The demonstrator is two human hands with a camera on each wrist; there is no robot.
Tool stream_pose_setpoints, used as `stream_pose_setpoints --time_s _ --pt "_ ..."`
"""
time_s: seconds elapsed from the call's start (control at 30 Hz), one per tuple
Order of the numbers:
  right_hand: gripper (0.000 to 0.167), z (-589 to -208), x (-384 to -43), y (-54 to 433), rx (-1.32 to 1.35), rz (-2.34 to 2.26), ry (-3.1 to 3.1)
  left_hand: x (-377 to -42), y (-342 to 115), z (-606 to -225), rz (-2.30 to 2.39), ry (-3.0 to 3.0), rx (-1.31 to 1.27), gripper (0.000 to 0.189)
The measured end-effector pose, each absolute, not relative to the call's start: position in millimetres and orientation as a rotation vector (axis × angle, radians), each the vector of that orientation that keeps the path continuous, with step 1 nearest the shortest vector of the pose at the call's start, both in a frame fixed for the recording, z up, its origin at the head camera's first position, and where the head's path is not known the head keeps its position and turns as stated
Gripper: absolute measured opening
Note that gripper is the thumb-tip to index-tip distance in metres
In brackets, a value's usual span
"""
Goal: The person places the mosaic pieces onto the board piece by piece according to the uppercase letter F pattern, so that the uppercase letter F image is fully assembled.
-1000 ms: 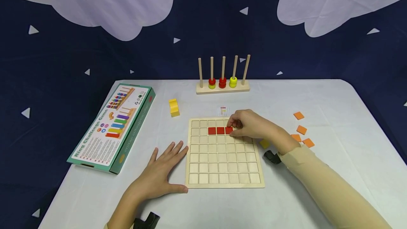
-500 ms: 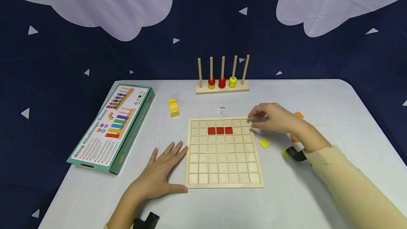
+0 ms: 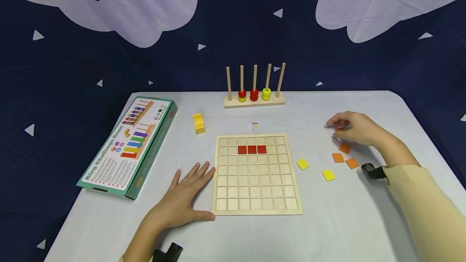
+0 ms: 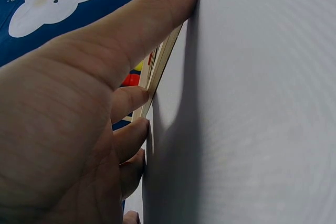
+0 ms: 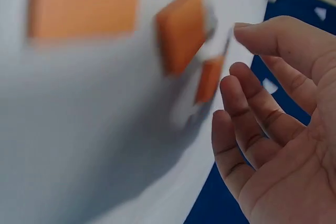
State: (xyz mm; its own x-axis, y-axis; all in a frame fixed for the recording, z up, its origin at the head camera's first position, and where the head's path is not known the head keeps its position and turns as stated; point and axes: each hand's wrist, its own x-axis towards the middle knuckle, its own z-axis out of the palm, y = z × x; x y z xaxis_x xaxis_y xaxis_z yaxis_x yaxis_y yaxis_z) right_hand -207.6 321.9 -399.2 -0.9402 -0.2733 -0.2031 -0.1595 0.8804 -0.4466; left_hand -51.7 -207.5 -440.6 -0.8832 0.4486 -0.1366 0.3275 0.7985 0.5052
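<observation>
A wooden grid board (image 3: pixel 257 180) lies on the table with three red square tiles (image 3: pixel 252 149) side by side in its second row. My left hand (image 3: pixel 182 203) rests with spread fingers against the board's left edge; in the left wrist view its thumb (image 4: pixel 157 14) touches the rim. Far to the right, my right hand (image 3: pixel 358 129) hovers over an orange tile that it mostly hides in the head view. Its fingers are loosely bent and hold nothing in the right wrist view. Several orange tiles (image 3: pixel 344 148) lie just below that hand.
Two yellow tiles (image 3: pixel 328 175) lie right of the board. Behind it are a small pattern card (image 3: pixel 255 127) and a peg stand (image 3: pixel 255 102) with red and yellow rings. A yellow wooden piece (image 3: pixel 199 123) and a green game box (image 3: pixel 127 144) are at left.
My right hand has left the third red tile on the board and moved right to the orange tiles, uncovering the yellow ones. The left hand stays in place.
</observation>
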Motion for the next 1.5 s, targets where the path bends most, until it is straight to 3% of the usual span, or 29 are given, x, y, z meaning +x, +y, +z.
stream_pose_setpoints --time_s 0.93,1.5 --pt "0.043 -417.2 -207.7 364.4 -0.139 -0.800 2.730 -52.6 -206.9 -442.0 0.689 2.733 0.586 0.120" --pt "0.060 -422.8 -209.4 376.4 0.009 -0.811 2.705 -52.5 -207.7 -441.2 0.697 2.740 0.595 0.120"
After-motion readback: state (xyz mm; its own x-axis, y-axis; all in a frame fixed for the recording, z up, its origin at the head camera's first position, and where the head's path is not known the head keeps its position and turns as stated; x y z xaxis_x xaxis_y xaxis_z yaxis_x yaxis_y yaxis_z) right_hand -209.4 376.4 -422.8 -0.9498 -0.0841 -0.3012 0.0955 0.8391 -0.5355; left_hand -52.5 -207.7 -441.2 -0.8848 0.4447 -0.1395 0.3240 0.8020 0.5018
